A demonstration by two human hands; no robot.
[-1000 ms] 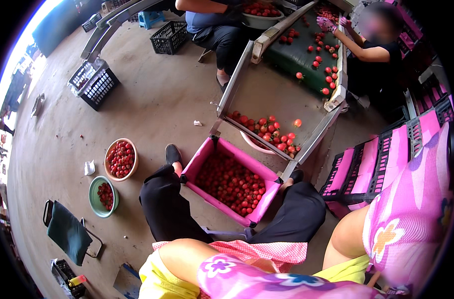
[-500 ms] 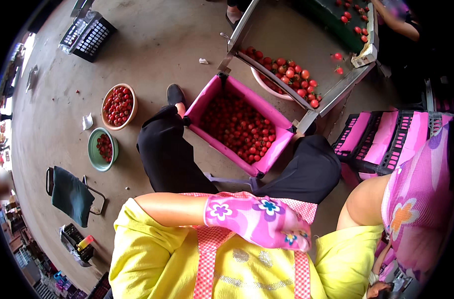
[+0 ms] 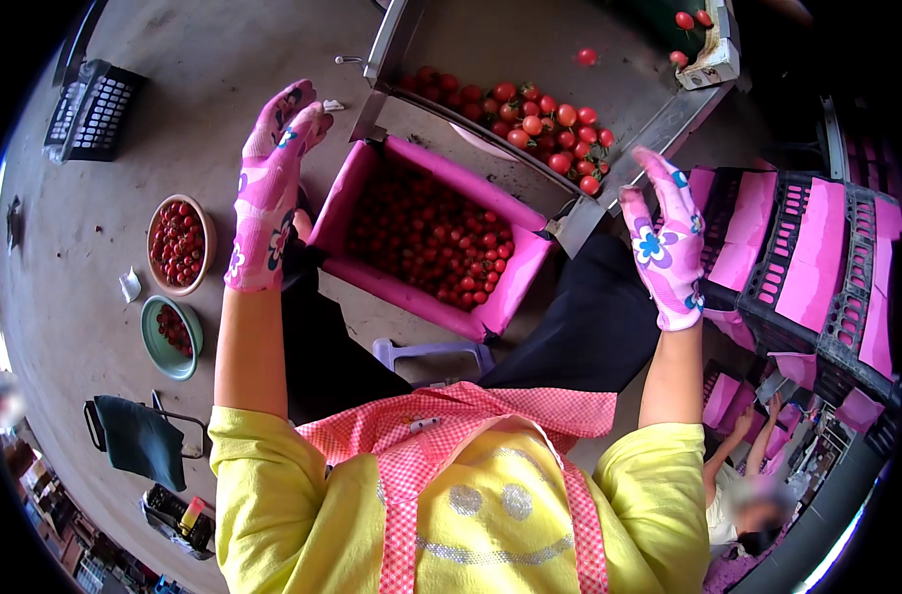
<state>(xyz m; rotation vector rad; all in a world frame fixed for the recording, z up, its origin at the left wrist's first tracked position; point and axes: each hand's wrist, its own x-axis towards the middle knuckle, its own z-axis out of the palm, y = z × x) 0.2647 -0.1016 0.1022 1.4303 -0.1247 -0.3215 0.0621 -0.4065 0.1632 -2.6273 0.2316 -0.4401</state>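
Observation:
Both my hands wear pink gloves with a flower print and hold nothing. My left hand (image 3: 273, 188) is raised to the left of a pink-lined crate (image 3: 523, 292), its fingers stretched out. On the other side, my right hand (image 3: 664, 233) hovers near the corner of a metal-edged sorting tray (image 3: 515, 49), thumb apart from the fingers. Many red cherry tomatoes (image 3: 451, 247) fill the crate between my knees. More tomatoes (image 3: 545, 124) are heaped along the tray's near edge, just beyond the crate.
A peach bowl (image 3: 209, 252) and a green bowl (image 3: 154, 351) of tomatoes stand on the floor at left, near a folding stool (image 3: 139, 441). Black crates with pink lining (image 3: 807, 267) are stacked at right. A purple stool (image 3: 431, 348) shows under me. Another person (image 3: 738, 505) is at lower right.
My left hand has swung from across my chest out to the far left. My right hand has come from the far right edge toward the tray. The view has shifted slightly.

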